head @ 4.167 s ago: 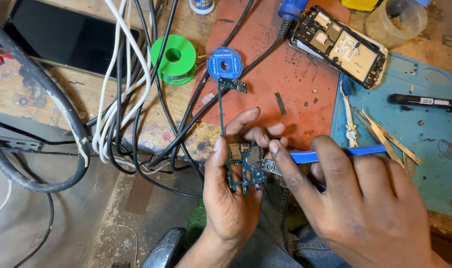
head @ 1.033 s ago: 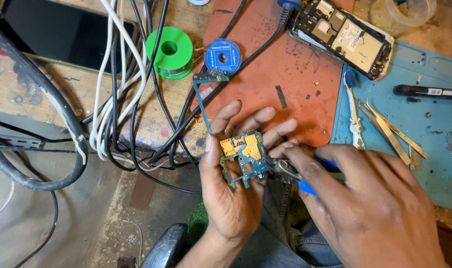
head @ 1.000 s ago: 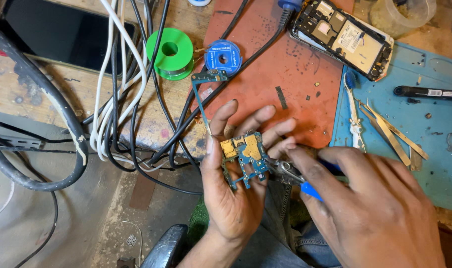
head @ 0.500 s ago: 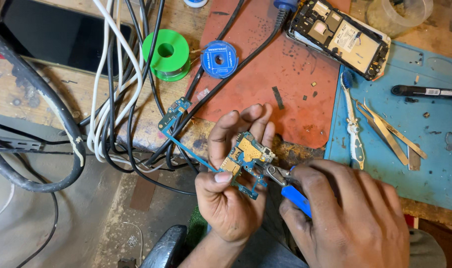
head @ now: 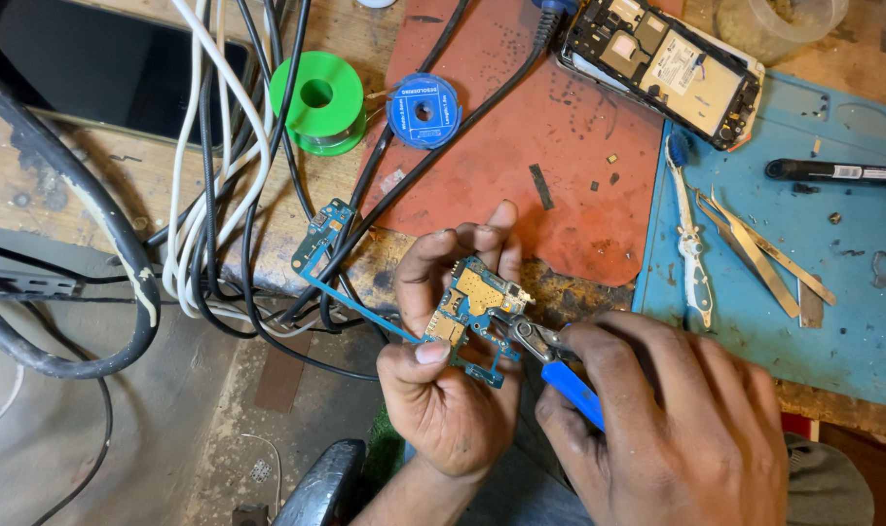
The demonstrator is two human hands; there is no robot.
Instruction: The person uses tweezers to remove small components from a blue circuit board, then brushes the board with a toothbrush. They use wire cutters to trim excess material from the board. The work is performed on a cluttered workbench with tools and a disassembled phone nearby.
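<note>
Left hand [head: 448, 390]: your fingers clamp the circuit board [head: 474, 310].
Right hand [head: 672, 429]: your fingers grip the blue-handled pliers [head: 560, 365], tips at the board.

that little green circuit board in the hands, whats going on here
A person holds a small green and gold circuit board in the left hand, over the edge of a cluttered wooden workbench. The right hand grips blue-handled metal pliers, whose tips touch the board's right edge. A thin blue flex cable trails from the board to the left. On the red mat behind lies an opened black phone.
</note>
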